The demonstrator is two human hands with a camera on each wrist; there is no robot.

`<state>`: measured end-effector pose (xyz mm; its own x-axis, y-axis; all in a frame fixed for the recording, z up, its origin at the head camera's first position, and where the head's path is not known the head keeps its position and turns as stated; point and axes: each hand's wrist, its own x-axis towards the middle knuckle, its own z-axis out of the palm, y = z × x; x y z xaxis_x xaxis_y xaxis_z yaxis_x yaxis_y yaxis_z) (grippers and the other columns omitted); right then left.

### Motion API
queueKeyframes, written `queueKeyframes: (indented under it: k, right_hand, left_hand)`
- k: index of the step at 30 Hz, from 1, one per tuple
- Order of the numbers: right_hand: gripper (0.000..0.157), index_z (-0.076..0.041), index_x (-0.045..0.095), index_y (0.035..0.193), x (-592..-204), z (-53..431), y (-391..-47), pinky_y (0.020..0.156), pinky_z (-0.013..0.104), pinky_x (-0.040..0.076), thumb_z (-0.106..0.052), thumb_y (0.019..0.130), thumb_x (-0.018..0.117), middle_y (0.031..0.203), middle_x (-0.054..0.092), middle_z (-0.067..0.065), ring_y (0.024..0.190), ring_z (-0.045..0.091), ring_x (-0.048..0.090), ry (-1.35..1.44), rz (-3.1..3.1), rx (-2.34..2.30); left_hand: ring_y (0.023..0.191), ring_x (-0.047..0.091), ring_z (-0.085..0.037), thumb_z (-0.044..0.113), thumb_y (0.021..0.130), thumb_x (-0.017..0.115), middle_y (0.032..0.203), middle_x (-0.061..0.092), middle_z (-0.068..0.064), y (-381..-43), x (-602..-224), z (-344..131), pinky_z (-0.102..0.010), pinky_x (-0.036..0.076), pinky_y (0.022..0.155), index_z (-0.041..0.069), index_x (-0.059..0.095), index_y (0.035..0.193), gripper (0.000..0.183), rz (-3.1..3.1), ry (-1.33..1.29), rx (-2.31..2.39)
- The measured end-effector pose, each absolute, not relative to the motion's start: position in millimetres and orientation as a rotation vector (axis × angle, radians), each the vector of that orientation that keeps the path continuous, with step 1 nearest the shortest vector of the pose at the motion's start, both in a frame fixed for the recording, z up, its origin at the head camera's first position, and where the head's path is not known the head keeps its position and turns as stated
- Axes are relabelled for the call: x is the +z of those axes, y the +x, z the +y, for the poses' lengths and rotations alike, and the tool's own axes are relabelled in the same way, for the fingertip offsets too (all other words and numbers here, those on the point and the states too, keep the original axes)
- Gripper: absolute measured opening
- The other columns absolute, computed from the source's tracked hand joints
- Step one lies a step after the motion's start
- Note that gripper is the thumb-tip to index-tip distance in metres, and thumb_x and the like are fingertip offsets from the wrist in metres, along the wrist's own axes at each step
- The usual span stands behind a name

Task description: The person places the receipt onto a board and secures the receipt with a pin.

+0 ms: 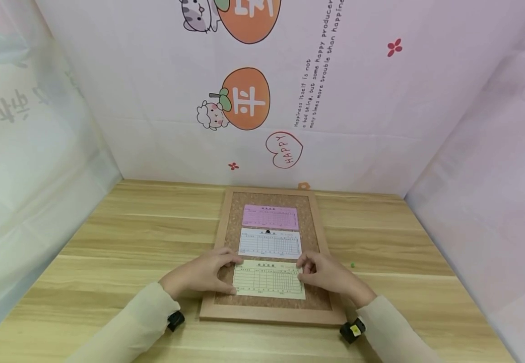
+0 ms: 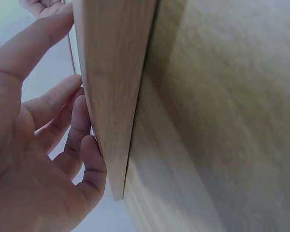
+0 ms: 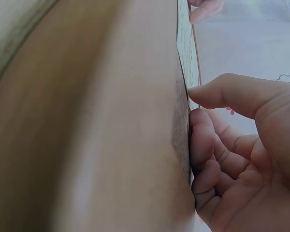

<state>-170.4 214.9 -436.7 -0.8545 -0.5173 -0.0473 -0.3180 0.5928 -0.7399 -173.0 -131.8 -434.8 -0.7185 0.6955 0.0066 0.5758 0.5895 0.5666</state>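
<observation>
On a wood-framed cork board lies a pale yellow printed form slip, lowest of three slips. My left hand touches its left side, forefinger at the upper corner and thumb at the lower one, spread apart. At the right edge, my right hand holds the slip with thumb and curled fingers close together. In the right wrist view the thumb meets the paper's edge, and the curled fingers lie against the board. The left wrist view shows the left fingers along the board's frame.
A white form slip with a black pushpin at its top lies above the yellow one. Higher up is a pink slip. A small green bit sits on the wooden table, right of the board. Printed cloth hangs behind.
</observation>
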Motion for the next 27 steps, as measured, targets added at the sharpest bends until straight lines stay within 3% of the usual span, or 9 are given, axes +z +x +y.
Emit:
queueKeyframes:
  k: [12, 27]
  right_hand:
    - [0.017, -0.004, 0.063, 0.108, -430, 221, -171, 0.057, 0.025, 0.046, -0.011, 0.093, 0.069, 0.083, 0.06, 0.001, 0.069, 0.013, 0.054, -0.674, 2.574, -1.138]
    - [0.025, 0.007, 0.065, 0.117, -405, 272, -187, 0.074, 0.032, 0.053, -0.009, 0.099, 0.057, 0.101, 0.066, 0.012, 0.088, 0.021, 0.061, -0.617, 2.749, -1.122]
  left_hand:
    - [0.118, 0.054, -0.02, 0.039, 0.082, 0.083, 0.135, 0.053, -0.003, -175, -435, -133, -0.041, 0.044, 0.103, 0.006, 0.057, 0.138, 0.07, 2.585, 1.025, 0.827]
    - [0.118, 0.054, -0.021, 0.038, 0.082, 0.083, 0.135, 0.053, -0.004, -174, -435, -133, -0.039, 0.045, 0.102, 0.005, 0.057, 0.137, 0.069, 2.565, 1.024, 0.852]
